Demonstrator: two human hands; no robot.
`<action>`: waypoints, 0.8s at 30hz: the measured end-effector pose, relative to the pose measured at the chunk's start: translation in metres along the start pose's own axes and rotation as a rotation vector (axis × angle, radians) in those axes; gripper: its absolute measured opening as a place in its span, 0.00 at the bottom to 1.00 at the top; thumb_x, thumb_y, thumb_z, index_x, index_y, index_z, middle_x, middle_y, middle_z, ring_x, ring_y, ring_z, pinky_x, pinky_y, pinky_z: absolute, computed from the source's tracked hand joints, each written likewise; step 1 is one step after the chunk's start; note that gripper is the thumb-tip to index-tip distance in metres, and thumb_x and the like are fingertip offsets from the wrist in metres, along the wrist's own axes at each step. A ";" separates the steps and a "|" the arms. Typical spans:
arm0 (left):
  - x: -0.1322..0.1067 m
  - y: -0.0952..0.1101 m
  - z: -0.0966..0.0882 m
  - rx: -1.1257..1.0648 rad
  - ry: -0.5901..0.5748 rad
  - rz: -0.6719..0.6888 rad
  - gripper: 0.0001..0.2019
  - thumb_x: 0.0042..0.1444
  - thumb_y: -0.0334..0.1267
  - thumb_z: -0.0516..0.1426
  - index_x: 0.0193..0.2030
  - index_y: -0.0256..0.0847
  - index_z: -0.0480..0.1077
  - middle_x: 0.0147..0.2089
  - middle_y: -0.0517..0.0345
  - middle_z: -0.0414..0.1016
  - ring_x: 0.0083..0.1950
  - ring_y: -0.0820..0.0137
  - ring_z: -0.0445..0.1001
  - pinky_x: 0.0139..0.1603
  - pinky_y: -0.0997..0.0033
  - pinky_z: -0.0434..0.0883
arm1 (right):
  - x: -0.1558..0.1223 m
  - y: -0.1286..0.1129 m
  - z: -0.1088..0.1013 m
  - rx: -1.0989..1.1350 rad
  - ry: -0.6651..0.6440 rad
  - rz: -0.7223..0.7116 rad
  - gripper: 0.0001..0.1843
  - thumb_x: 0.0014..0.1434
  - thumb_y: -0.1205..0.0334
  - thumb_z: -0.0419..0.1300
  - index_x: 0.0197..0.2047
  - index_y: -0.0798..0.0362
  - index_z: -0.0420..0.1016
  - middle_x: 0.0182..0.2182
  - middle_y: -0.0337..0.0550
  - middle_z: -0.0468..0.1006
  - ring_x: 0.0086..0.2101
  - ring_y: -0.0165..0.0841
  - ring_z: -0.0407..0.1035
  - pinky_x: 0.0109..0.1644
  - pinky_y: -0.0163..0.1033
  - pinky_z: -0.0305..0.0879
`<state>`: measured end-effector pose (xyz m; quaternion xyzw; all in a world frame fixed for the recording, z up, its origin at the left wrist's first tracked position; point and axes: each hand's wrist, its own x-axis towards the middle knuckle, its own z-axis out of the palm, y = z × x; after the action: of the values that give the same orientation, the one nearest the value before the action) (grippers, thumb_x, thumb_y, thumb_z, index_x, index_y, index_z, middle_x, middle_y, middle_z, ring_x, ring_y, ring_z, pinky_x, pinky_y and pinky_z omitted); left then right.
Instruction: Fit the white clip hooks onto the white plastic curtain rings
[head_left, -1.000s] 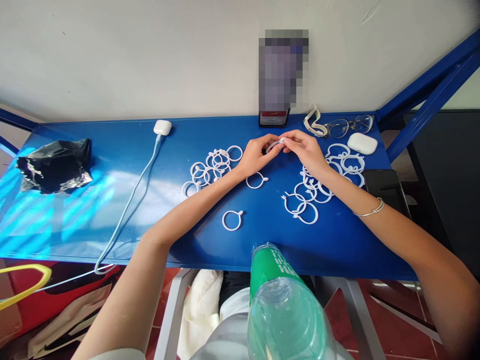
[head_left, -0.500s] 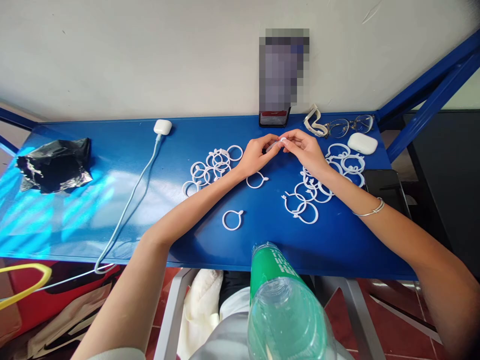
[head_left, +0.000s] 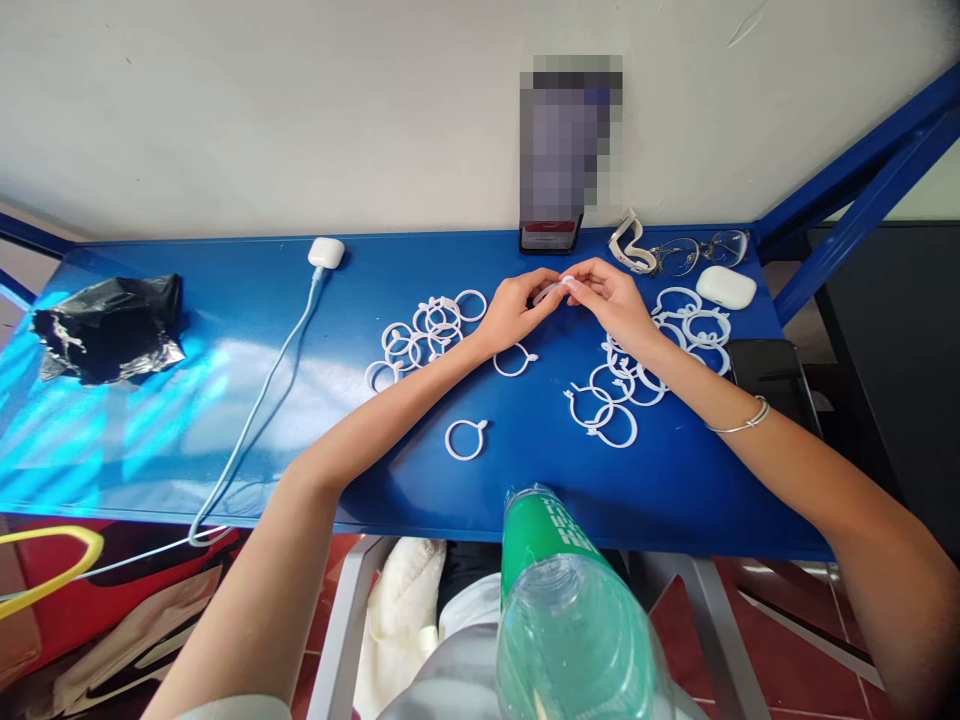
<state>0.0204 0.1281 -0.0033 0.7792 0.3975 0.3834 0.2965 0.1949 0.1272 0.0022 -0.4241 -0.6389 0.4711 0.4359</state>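
Between my two hands is a white plastic ring (head_left: 548,291), mostly covered by fingers. My left hand (head_left: 517,308) pinches its left side, and my right hand (head_left: 606,297) closes on its small tab end. The fingertips of both hands meet over the blue table (head_left: 330,340). Several more white rings (head_left: 437,317) lie in a heap left of my left hand. Another heap of rings (head_left: 615,425) spreads under and around my right wrist. A single ring (head_left: 511,360) rests just below my left wrist, and one more ring (head_left: 466,440) sits closer to the front edge.
A phone (head_left: 550,232) leans on the wall at the back. Glasses (head_left: 679,256), a white strap (head_left: 628,245), an earbud case (head_left: 726,288) and a dark phone (head_left: 772,375) lie right. A charging cable (head_left: 262,420) and black plastic bag (head_left: 112,330) are left; a green bottle (head_left: 577,620) stands in front.
Almost nothing differs. Both hands stay together on the same ring, with at most a tiny shift of the fingers; the heaps of rings lie as before.
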 end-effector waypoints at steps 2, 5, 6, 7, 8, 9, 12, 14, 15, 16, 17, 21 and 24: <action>0.000 0.000 0.000 -0.005 0.002 0.006 0.23 0.65 0.55 0.47 0.43 0.36 0.73 0.34 0.54 0.78 0.30 0.72 0.70 0.32 0.73 0.64 | 0.000 0.000 0.000 0.002 -0.004 -0.007 0.18 0.54 0.43 0.64 0.36 0.49 0.73 0.32 0.39 0.75 0.34 0.32 0.70 0.42 0.38 0.71; 0.000 -0.001 0.000 -0.011 0.001 0.007 0.23 0.64 0.55 0.47 0.43 0.36 0.73 0.34 0.54 0.78 0.30 0.72 0.70 0.32 0.73 0.65 | 0.000 0.000 0.000 -0.005 -0.006 -0.005 0.17 0.55 0.44 0.64 0.37 0.49 0.73 0.32 0.39 0.75 0.34 0.32 0.71 0.42 0.38 0.71; 0.000 -0.001 0.000 -0.011 0.001 0.005 0.23 0.64 0.55 0.47 0.43 0.36 0.73 0.35 0.54 0.78 0.30 0.72 0.70 0.33 0.73 0.65 | 0.000 0.000 -0.001 -0.007 -0.005 -0.003 0.17 0.55 0.44 0.64 0.37 0.49 0.73 0.32 0.39 0.75 0.34 0.32 0.71 0.42 0.38 0.71; 0.000 0.000 0.000 -0.011 0.001 0.002 0.23 0.64 0.54 0.48 0.43 0.36 0.73 0.35 0.54 0.78 0.30 0.72 0.70 0.33 0.73 0.65 | 0.000 0.000 -0.001 -0.007 -0.005 -0.003 0.17 0.55 0.44 0.64 0.37 0.49 0.73 0.32 0.39 0.75 0.34 0.32 0.71 0.43 0.38 0.71; 0.000 0.000 0.000 -0.013 0.001 0.000 0.23 0.64 0.54 0.48 0.43 0.36 0.73 0.35 0.54 0.78 0.30 0.72 0.70 0.33 0.73 0.65 | 0.000 0.000 0.000 -0.006 -0.005 -0.004 0.18 0.55 0.43 0.64 0.37 0.49 0.73 0.32 0.39 0.75 0.34 0.32 0.71 0.43 0.38 0.71; 0.000 0.000 0.000 -0.015 0.000 -0.001 0.23 0.64 0.54 0.48 0.43 0.36 0.73 0.35 0.54 0.78 0.30 0.72 0.70 0.33 0.73 0.65 | 0.000 0.000 0.000 -0.003 -0.005 -0.006 0.18 0.55 0.43 0.64 0.37 0.49 0.73 0.32 0.39 0.75 0.34 0.32 0.71 0.43 0.38 0.71; 0.000 0.000 0.000 -0.012 -0.003 0.000 0.23 0.64 0.54 0.48 0.43 0.36 0.73 0.35 0.54 0.78 0.30 0.72 0.70 0.33 0.73 0.65 | 0.000 0.000 0.000 -0.001 -0.008 -0.006 0.19 0.54 0.42 0.64 0.37 0.49 0.73 0.32 0.39 0.76 0.34 0.32 0.71 0.43 0.39 0.71; 0.000 0.000 0.000 -0.002 -0.003 0.003 0.23 0.64 0.54 0.48 0.43 0.36 0.73 0.34 0.55 0.78 0.30 0.72 0.70 0.33 0.73 0.65 | -0.001 -0.001 0.000 -0.004 -0.008 0.000 0.19 0.53 0.41 0.64 0.37 0.48 0.73 0.32 0.40 0.76 0.35 0.33 0.71 0.43 0.40 0.71; 0.000 0.000 0.000 0.003 -0.003 0.005 0.23 0.64 0.54 0.48 0.43 0.36 0.73 0.34 0.55 0.78 0.30 0.72 0.70 0.33 0.73 0.65 | -0.001 -0.001 0.000 -0.007 -0.007 0.003 0.20 0.53 0.41 0.64 0.37 0.48 0.73 0.32 0.40 0.76 0.35 0.33 0.71 0.43 0.40 0.71; 0.000 0.000 0.000 0.006 -0.003 0.008 0.23 0.64 0.54 0.48 0.43 0.36 0.73 0.34 0.55 0.78 0.30 0.72 0.70 0.33 0.73 0.65 | -0.001 -0.001 0.000 -0.009 -0.004 0.005 0.20 0.53 0.41 0.65 0.36 0.48 0.73 0.32 0.40 0.76 0.35 0.34 0.71 0.44 0.40 0.72; 0.000 0.000 0.000 0.006 -0.005 0.011 0.23 0.64 0.54 0.48 0.43 0.36 0.73 0.34 0.55 0.78 0.30 0.72 0.70 0.33 0.73 0.65 | -0.001 -0.002 0.000 -0.009 0.000 0.006 0.19 0.53 0.41 0.65 0.36 0.48 0.73 0.32 0.40 0.76 0.35 0.34 0.71 0.44 0.41 0.72; 0.000 0.001 -0.001 -0.004 -0.012 0.009 0.23 0.65 0.54 0.48 0.44 0.35 0.73 0.35 0.54 0.78 0.31 0.72 0.71 0.34 0.73 0.65 | -0.001 -0.003 0.000 -0.001 0.005 0.011 0.18 0.54 0.43 0.65 0.36 0.49 0.74 0.32 0.39 0.76 0.35 0.33 0.71 0.44 0.40 0.72; 0.000 0.001 -0.001 -0.006 -0.013 0.011 0.23 0.65 0.54 0.47 0.44 0.35 0.73 0.35 0.54 0.78 0.31 0.72 0.71 0.33 0.73 0.65 | -0.001 -0.003 0.000 0.011 0.005 0.013 0.16 0.54 0.45 0.65 0.36 0.49 0.74 0.32 0.40 0.76 0.35 0.33 0.71 0.43 0.40 0.72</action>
<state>0.0202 0.1279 -0.0023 0.7830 0.3901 0.3810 0.2993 0.1944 0.1255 0.0053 -0.4271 -0.6323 0.4764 0.4369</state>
